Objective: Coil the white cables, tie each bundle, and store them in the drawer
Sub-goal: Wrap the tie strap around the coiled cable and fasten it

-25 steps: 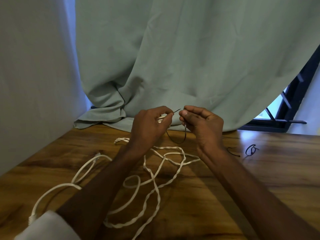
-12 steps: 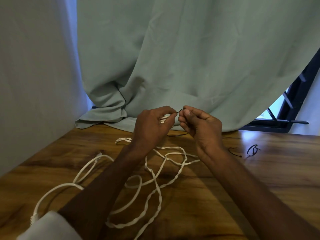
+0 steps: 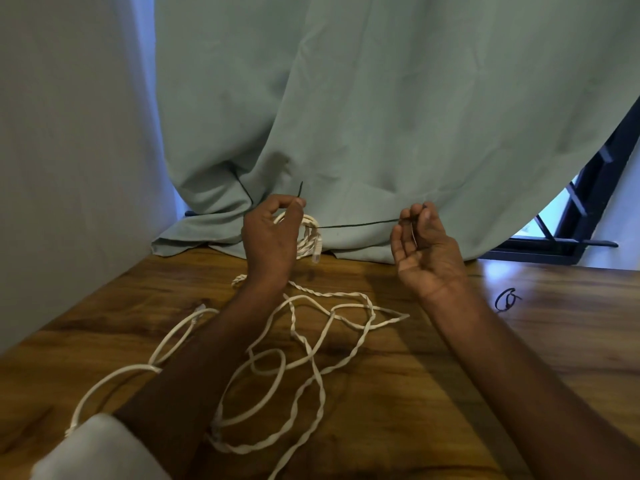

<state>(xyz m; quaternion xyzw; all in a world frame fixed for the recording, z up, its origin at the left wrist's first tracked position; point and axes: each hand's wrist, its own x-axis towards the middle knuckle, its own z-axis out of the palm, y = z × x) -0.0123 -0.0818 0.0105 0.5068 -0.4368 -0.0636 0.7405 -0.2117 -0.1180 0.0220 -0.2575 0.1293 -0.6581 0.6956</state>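
A pale green curtain (image 3: 381, 98) of smooth matte cloth hangs in soft folds and pools on the far edge of the bench (image 3: 519, 358), a wooden top with dark swirling grain and a slight sheen. Below the curtain's hem, loose white cables (image 3: 311, 344) sprawl over the wood in open loops, some smooth and round, some twisted like rope. Just in front of the hem the left hand (image 3: 268, 237) holds a small coiled bundle (image 3: 308, 233) of white cable, a clear plug end dangling from it, and its thumb and forefinger are pinched on one end of a thin dark tie wire (image 3: 356, 224). The wire runs taut and nearly level across the curtain to the right hand (image 3: 427, 247), whose grip is pinched on the other end (palm turned up). Right of that hand, below the curtain's lifted corner, a second small dark wire loop (image 3: 506, 299) lies curled on the wood.
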